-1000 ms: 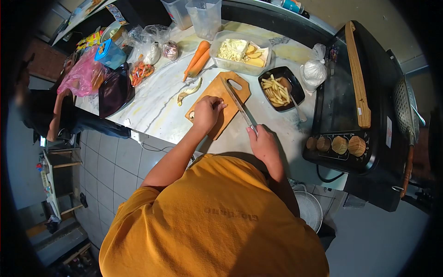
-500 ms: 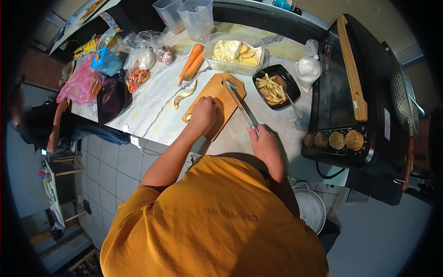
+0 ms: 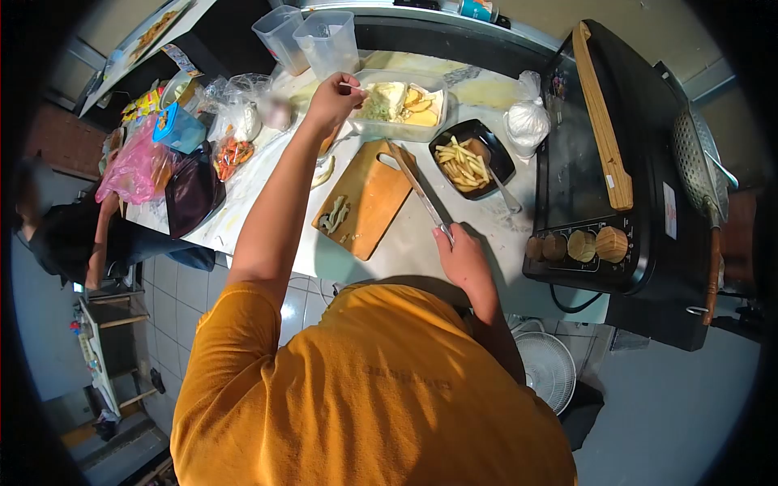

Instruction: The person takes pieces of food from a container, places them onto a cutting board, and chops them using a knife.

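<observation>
My left hand [image 3: 335,100] is raised at the left side of a clear plastic container [image 3: 438,132], fingers pinched on something small and pale I cannot make out. Inside the container, pale shreds [image 3: 376,105] lie beside a whitish block and yellow slices [image 3: 421,117]. In my right hand [image 3: 466,253] is a knife [image 3: 427,202], its blade slanting up across the right edge of the wooden cutting board [image 3: 379,194]. Several greyish-green scraps [image 3: 334,215] rest on the board's left part. A curved peel-like piece [image 3: 324,172] lies beside it. My forearm mostly hides the carrots.
A black bowl of cut fries [image 3: 462,162] with a spoon and a tied bag of white powder [image 3: 527,125] stand right, before a black oven [image 3: 616,162]. Bags, a blue-lidded box [image 3: 180,128] and tall plastic containers [image 3: 327,44] stand left and behind. Another person [image 3: 73,227] is at far left.
My left hand has left the cutting board and risen to the container, uncovering scraps on the board. The right hand stays low with the knife. The view has shifted slightly.
</observation>
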`<state>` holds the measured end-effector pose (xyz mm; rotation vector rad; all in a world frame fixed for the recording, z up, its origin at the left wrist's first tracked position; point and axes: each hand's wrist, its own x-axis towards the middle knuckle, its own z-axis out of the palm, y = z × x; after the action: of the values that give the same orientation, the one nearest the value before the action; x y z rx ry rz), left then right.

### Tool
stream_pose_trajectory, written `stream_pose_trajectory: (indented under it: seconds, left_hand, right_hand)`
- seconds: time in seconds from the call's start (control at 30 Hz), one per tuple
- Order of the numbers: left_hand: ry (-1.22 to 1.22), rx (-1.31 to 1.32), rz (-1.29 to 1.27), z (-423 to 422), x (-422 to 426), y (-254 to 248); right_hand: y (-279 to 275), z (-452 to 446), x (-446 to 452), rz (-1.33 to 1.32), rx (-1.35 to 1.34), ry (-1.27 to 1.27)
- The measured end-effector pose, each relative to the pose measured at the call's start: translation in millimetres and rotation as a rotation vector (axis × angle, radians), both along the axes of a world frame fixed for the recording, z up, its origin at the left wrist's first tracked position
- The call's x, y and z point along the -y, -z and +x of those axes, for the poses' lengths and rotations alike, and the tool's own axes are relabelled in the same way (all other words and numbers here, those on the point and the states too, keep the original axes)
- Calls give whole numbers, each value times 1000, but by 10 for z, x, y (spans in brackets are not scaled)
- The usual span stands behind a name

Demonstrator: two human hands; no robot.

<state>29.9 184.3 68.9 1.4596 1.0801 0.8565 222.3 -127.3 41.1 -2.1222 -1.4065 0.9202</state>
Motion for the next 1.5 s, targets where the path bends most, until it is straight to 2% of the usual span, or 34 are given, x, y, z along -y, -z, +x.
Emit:
stream_pose_trajectory:
  seconds: [0.1, 0.27, 0.47, 0.7, 0.8, 0.97, 1.03, 1.07, 1.27, 1.5]
  left_hand:
    - [43, -27, 72, 58, -71, -12]
    - [12, -451, 217, 37, -28, -17]
    - [-73, -406, 261, -135, 379, -46]
    - [40, -737, 86, -635, 1084, 178]
    - [170, -708, 215, -859, 1459, 213]
    - [123, -538, 202, -1017, 1860, 324]
    - [81, -808, 406, -961, 1993, 309]
    - [29, -835, 421, -910, 2058, 304]
    - [-159, -809, 458, -769, 2144, 521]
    - [-133, -754, 475, -691, 2035, 490]
  right_hand:
    - [-40, 12, 0, 10, -2, 6]
    - [28, 34, 10, 37, 5, 22]
    - [-18, -8, -25, -12, -22, 10]
    - [14, -38, -23, 10, -24, -19]
    - [22, -58, -36, -7, -48, -36]
    - [92, -103, -49, 17, -50, -81]
    - [99, -124, -60, 27, -49, -95]
    - [95, -134, -64, 18, -40, -94]
    - [64, -150, -57, -1, -32, -99]
    - [79, -116, -25, 9, -17, -79]
